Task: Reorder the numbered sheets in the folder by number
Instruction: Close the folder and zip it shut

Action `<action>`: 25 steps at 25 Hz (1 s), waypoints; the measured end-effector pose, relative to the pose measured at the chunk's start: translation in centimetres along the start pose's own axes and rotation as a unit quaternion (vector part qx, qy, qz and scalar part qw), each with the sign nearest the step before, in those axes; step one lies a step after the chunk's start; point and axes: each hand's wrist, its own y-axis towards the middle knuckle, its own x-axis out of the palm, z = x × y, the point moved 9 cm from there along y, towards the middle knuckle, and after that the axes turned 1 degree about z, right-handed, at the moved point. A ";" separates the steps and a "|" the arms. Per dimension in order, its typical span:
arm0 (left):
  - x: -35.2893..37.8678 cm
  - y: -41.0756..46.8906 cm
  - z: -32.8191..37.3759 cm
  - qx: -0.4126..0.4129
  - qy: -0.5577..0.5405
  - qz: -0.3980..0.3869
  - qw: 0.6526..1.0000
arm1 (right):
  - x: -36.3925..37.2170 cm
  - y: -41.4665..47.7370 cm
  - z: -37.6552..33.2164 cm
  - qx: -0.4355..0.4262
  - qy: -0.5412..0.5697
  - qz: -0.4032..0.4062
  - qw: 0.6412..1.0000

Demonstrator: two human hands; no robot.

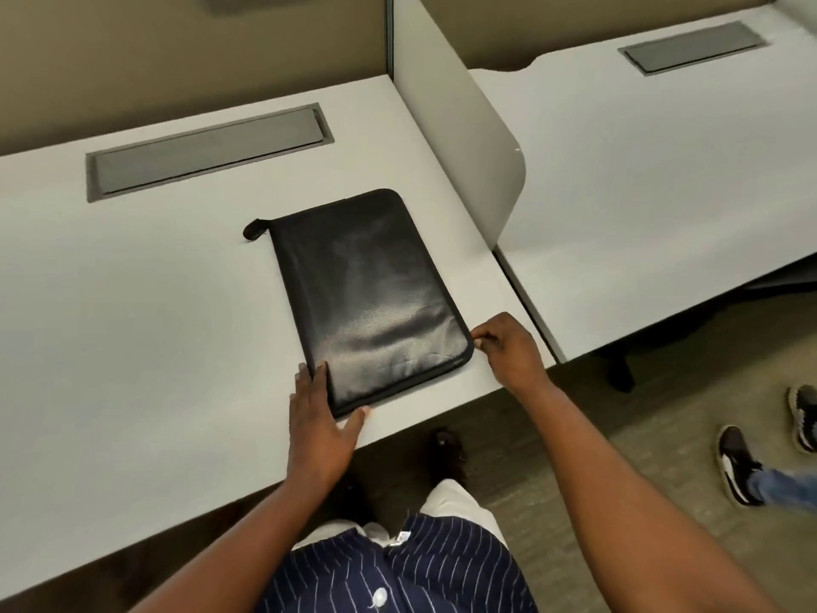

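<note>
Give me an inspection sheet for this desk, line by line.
Surface: white desk with a grey hatch set in it.
Job's things: black folder lies closed near the front edge; numbered sheets not visible.
Clutter: nothing seen.
Grips: left hand rests flat on the folder's near left corner; right hand pinches its near right corner.
Cables: nothing seen.
Surroundings: divider panel, neighbouring desk, another person's shoes on the floor.
</note>
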 end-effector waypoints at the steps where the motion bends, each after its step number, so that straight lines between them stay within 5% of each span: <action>1: -0.1 0.0 -0.1 0.006 -0.003 0.001 1.000 | -0.1 -0.9 0.0 0.008 0.000 0.006 1.000; 15: -1.3 -0.6 0.0 0.034 0.074 0.033 0.996 | 0.5 -8.5 -0.9 0.097 0.053 0.075 0.991; 25: -0.6 -2.3 1.5 -0.021 0.082 -0.007 0.996 | 11.0 -13.6 -7.0 0.024 -0.034 0.008 0.999</action>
